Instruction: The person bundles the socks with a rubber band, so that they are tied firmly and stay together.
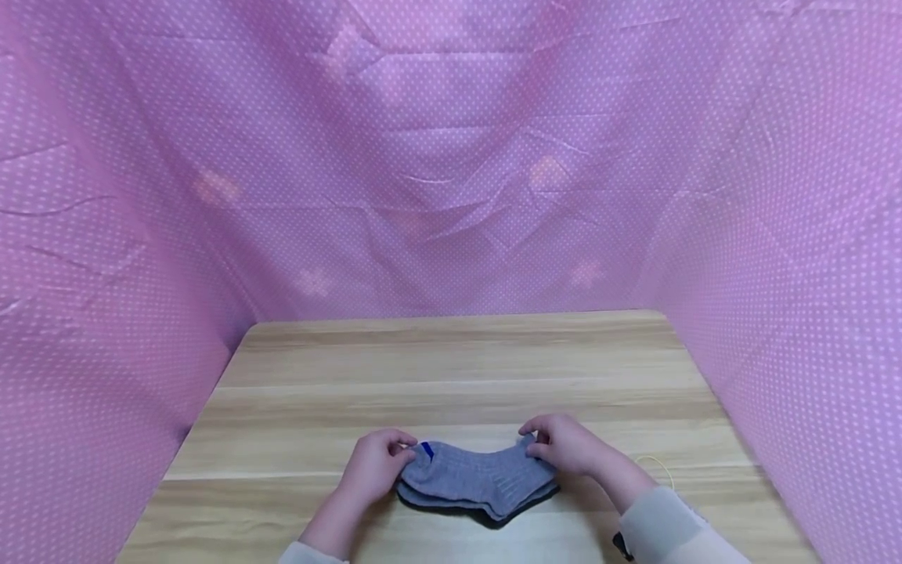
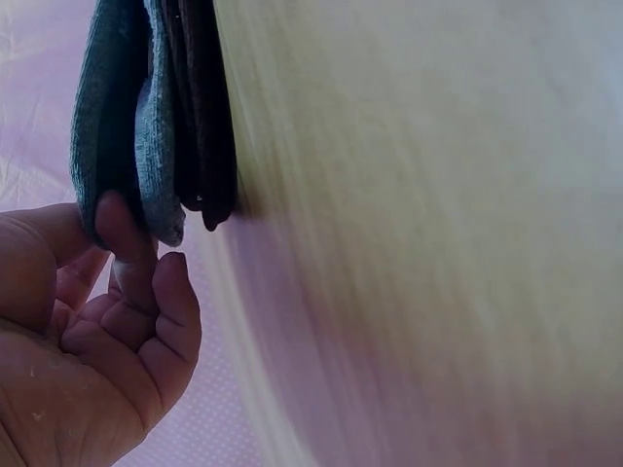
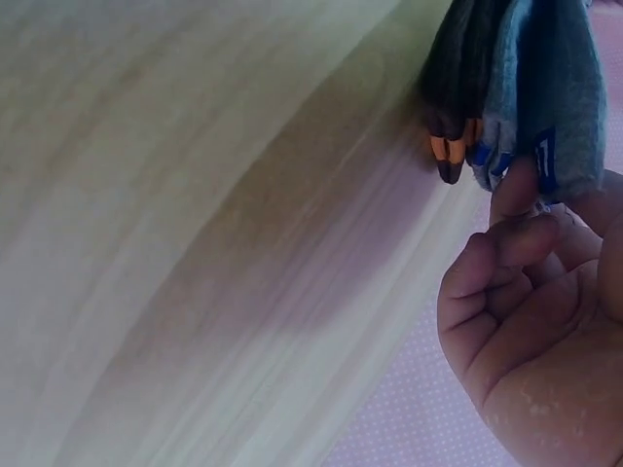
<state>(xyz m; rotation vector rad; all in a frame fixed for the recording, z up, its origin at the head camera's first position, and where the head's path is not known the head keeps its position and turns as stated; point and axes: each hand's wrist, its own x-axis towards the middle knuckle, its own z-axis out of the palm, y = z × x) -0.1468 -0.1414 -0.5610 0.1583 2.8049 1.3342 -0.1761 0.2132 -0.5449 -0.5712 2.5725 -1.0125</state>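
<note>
Gry sock [image 1: 468,471] w/ blue mark [image 1: 427,451] tops dk socks [image 2: 208,117].

Grey socks [image 1: 465,474] stacked over dark socks [image 2: 216,146] on a wooden table [image 1: 451,368]
The top grey sock [image 3: 565,88] is pinched at both ends; the grey are marked with blue, the dark with orange.

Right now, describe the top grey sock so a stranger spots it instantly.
On the wooden table, near side, look between the left hand and right hand. Both pinch the top grey sock, which has a blue mark at one end. Unlike the grey layer and dark socks below, it lies uppermost.
</note>
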